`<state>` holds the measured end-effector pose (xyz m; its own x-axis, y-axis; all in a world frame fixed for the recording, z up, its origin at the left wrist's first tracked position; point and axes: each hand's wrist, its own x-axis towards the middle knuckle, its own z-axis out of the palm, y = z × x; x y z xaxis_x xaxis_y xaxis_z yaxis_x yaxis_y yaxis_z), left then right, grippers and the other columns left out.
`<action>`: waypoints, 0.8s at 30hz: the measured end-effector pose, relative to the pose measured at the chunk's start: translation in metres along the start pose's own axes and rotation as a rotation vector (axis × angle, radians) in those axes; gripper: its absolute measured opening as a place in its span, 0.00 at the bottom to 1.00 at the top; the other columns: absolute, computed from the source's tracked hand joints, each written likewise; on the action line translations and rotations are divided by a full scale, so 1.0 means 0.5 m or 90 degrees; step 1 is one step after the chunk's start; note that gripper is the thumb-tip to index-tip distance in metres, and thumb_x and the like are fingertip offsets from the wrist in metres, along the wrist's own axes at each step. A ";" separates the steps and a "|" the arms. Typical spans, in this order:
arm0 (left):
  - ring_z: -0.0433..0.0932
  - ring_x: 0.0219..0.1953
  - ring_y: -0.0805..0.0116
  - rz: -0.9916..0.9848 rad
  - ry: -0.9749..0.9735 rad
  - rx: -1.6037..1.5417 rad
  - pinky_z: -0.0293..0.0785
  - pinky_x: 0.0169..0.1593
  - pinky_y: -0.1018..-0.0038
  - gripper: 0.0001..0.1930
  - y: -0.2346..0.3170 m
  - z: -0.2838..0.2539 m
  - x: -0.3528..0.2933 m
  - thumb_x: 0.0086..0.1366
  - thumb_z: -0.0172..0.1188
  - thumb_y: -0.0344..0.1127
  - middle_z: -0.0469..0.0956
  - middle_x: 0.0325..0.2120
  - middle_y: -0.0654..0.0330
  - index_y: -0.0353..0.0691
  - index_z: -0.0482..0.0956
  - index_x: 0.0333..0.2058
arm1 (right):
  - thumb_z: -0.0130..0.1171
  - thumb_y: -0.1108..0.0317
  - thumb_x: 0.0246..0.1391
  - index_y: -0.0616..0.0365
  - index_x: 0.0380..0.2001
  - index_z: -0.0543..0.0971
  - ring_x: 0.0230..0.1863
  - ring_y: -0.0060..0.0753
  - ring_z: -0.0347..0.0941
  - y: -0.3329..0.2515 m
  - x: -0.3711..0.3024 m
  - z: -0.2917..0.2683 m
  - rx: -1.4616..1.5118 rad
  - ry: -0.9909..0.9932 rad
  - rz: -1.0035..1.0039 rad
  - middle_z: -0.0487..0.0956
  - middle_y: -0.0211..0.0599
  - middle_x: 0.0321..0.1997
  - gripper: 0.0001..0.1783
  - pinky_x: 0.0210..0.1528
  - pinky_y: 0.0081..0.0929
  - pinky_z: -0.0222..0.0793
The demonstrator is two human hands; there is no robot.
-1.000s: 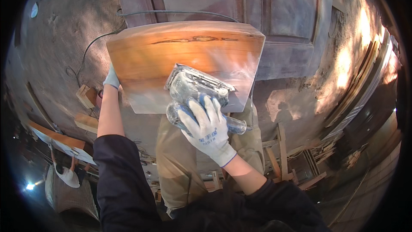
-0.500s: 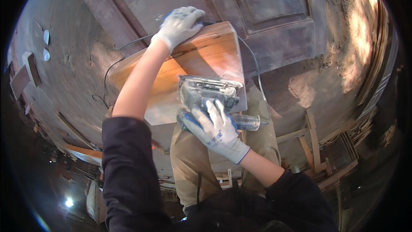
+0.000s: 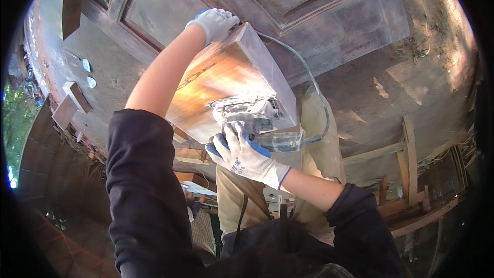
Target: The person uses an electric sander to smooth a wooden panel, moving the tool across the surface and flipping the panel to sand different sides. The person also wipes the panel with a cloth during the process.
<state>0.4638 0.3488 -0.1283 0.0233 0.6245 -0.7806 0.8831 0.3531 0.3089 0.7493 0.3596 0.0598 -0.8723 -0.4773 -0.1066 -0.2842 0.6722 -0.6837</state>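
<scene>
A box-shaped wooden piece (image 3: 216, 80), orange-brown with a pale side face, stands tilted in front of me by my trousered legs. My left hand (image 3: 215, 23), in a white glove with blue patches, is closed over its far upper edge. In my similarly gloved right hand (image 3: 247, 157) is a dusty corded power sander (image 3: 244, 110). The fingers wrap around the sander's grey body, and its flat pad lies against the near part of the broad wooden face. A grey cord (image 3: 314, 77) loops from the sander's handle toward the far side of the wood.
A dark panelled wooden door (image 3: 329, 31) lies flat beyond the wooden piece. Small wooden offcuts (image 3: 72, 104) sit on the dusty floor to the left. A wooden frame (image 3: 408, 159) stands at the right. Behind my left arm, part of another person (image 3: 194, 207) shows.
The wooden piece has turned, showing more of its pale right side. My right hand and the sander have shifted slightly left. The whole view has swung, revealing greenery at the left.
</scene>
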 end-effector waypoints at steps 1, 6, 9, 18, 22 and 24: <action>0.77 0.54 0.54 0.041 0.072 0.002 0.73 0.58 0.62 0.14 -0.010 0.020 -0.009 0.71 0.52 0.42 0.80 0.48 0.56 0.47 0.77 0.51 | 0.49 0.59 0.62 0.54 0.64 0.69 0.61 0.72 0.68 0.002 -0.007 -0.003 0.008 0.000 0.006 0.73 0.52 0.58 0.28 0.60 0.68 0.64; 0.78 0.49 0.57 0.008 0.254 -0.064 0.78 0.49 0.61 0.13 -0.032 0.105 -0.054 0.67 0.58 0.43 0.80 0.41 0.59 0.48 0.78 0.47 | 0.53 0.60 0.59 0.52 0.60 0.74 0.56 0.67 0.69 0.025 -0.025 -0.007 -0.022 0.078 -0.006 0.70 0.51 0.58 0.25 0.58 0.66 0.67; 0.80 0.45 0.59 0.045 0.335 0.043 0.80 0.46 0.64 0.12 -0.028 0.092 -0.020 0.65 0.58 0.42 0.78 0.40 0.61 0.49 0.77 0.45 | 0.54 0.62 0.58 0.52 0.59 0.75 0.55 0.65 0.69 0.026 -0.032 0.000 -0.024 0.115 0.001 0.70 0.51 0.58 0.24 0.57 0.66 0.68; 0.82 0.42 0.63 0.224 0.278 0.370 0.83 0.36 0.70 0.07 -0.040 0.005 0.020 0.63 0.55 0.32 0.74 0.35 0.61 0.45 0.75 0.40 | 0.53 0.61 0.59 0.51 0.59 0.73 0.59 0.64 0.69 0.011 -0.010 -0.012 0.015 0.032 -0.011 0.72 0.47 0.60 0.25 0.60 0.65 0.65; 0.80 0.46 0.55 0.036 0.364 0.038 0.81 0.42 0.62 0.09 -0.041 -0.002 -0.004 0.65 0.56 0.37 0.75 0.40 0.56 0.46 0.76 0.44 | 0.53 0.61 0.58 0.50 0.58 0.74 0.59 0.62 0.70 0.012 0.000 0.005 0.004 0.040 -0.042 0.73 0.44 0.57 0.24 0.60 0.62 0.67; 0.77 0.51 0.50 -0.152 0.354 -0.248 0.76 0.51 0.59 0.15 0.047 -0.017 -0.035 0.69 0.55 0.46 0.78 0.47 0.53 0.43 0.78 0.45 | 0.54 0.60 0.57 0.51 0.56 0.74 0.58 0.57 0.69 0.018 0.002 0.008 0.016 0.043 -0.020 0.73 0.44 0.54 0.23 0.59 0.60 0.68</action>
<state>0.4803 0.3522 -0.1026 -0.4834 0.7254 -0.4901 0.6010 0.6820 0.4167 0.7476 0.3627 0.0506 -0.8885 -0.4575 -0.0365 -0.3023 0.6431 -0.7036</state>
